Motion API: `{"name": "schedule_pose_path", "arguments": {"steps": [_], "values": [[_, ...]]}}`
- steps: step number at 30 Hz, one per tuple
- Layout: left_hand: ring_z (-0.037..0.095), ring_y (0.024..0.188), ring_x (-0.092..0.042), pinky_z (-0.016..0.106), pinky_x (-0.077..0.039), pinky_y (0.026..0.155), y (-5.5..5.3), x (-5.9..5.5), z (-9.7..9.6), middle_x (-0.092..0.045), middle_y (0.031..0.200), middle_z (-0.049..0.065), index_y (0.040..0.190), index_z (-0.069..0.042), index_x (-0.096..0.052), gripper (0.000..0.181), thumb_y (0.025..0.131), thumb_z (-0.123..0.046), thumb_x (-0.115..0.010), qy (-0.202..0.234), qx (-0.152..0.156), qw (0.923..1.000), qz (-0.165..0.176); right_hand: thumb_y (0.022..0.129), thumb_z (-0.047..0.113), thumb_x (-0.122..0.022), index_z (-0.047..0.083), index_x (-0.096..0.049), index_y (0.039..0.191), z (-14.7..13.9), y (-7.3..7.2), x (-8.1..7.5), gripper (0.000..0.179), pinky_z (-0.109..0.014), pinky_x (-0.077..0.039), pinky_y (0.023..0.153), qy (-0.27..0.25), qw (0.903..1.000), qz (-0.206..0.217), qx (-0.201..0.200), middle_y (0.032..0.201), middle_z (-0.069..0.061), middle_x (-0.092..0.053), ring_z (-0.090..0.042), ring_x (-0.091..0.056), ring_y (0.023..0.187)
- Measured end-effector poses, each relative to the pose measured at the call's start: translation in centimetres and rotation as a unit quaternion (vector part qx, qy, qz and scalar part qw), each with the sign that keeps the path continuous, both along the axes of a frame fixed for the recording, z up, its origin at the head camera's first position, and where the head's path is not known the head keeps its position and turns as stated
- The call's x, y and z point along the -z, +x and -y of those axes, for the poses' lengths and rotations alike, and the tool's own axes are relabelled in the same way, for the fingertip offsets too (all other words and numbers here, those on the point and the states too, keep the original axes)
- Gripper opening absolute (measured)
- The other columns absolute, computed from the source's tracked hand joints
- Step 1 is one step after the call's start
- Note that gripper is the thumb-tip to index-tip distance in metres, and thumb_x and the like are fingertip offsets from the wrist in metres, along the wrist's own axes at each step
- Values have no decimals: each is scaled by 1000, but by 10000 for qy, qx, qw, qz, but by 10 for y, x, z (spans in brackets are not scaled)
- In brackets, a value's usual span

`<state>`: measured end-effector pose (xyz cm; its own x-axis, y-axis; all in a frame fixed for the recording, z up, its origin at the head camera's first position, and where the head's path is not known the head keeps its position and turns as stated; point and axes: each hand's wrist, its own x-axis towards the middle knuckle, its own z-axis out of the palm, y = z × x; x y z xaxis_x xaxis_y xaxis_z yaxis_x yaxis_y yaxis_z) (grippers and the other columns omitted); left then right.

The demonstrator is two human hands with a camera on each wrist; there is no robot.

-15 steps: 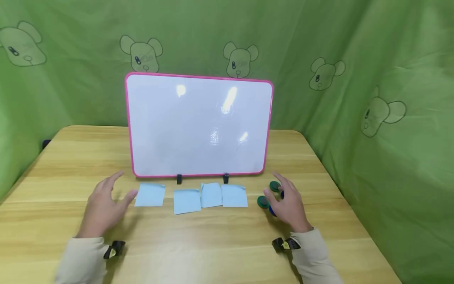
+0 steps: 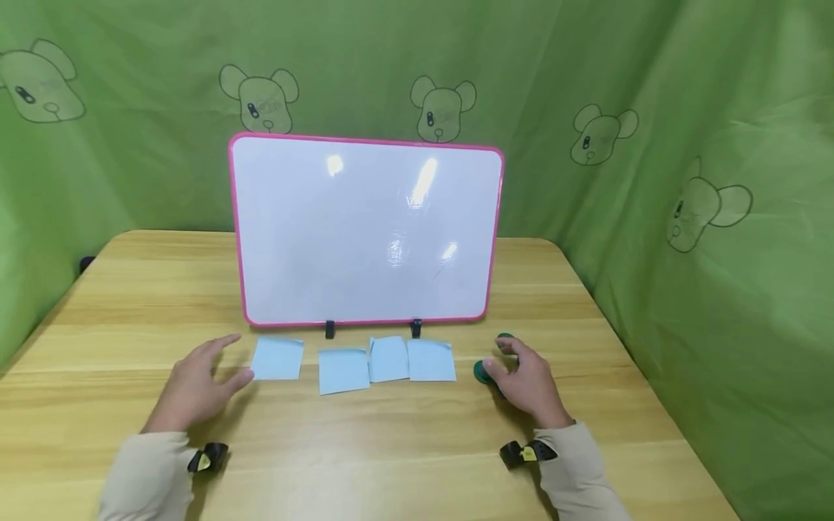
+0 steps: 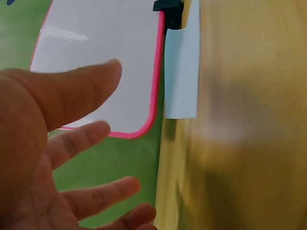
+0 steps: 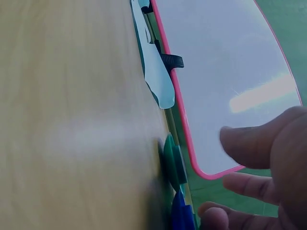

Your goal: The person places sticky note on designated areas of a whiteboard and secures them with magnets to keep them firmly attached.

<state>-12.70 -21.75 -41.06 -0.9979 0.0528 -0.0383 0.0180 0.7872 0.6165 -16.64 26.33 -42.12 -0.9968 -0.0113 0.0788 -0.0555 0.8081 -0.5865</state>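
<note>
My left hand is held above the table, thumb and fingers spread, holding nothing. Its thumb overlaps the edge of the leftmost light-blue sticky note in the head view, but the left wrist view shows them apart. Over the round magnets hovers my right hand, fingers bent loosely and nothing gripped. A green magnet shows beside its thumb. In the right wrist view a green magnet and a blue magnet stand apart from the thumb. The hand partly hides the magnets in the head view.
A whiteboard with a pink frame stands upright on black feet. In front of it lie more sticky notes on the wooden table. A green curtain surrounds the table's back and sides.
The fingers of my left hand have dipped a little towards the table. My right fingers have come down and bent more over the magnets, covering the blue ones in the head view.
</note>
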Motion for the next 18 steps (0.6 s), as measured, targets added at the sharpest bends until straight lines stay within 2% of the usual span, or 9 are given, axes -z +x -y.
{"name": "schedule_pose_path", "arguments": {"steps": [5,8,12,18], "values": [[61,127,-26,77,-13,99,-1,4,-3,-27,144,39,144,-5,-42,68,90,-38,-67,-144,314,9994,-58,92,26,-67,3,-56,130,-1,-3,2,46,-59,-42,95,93,9999,73,-101,127,-22,-58,-43,-52,117],[61,126,-27,77,-17,98,-1,4,-6,-29,143,39,140,-5,-48,62,90,-37,-66,-201,390,9990,-124,90,23,-69,2,-59,126,-1,-4,2,43,-59,-41,97,120,9998,66,-122,125,-21,-60,-43,-50,119],[63,124,-28,78,-23,94,0,4,-7,-31,142,39,134,-4,-55,56,91,-38,-65,-273,419,9986,-174,88,21,-72,2,-64,119,-2,-4,3,37,-58,-42,96,177,9997,71,-148,120,-19,-62,-42,-52,117],[61,125,-30,74,-19,99,0,9,-8,-33,140,40,130,-4,-60,50,91,-35,-65,-427,541,9974,-217,86,17,-74,5,-68,112,-4,-1,7,29,-55,-45,92,214,9995,150,-163,109,-12,-66,-37,-56,109]]}}
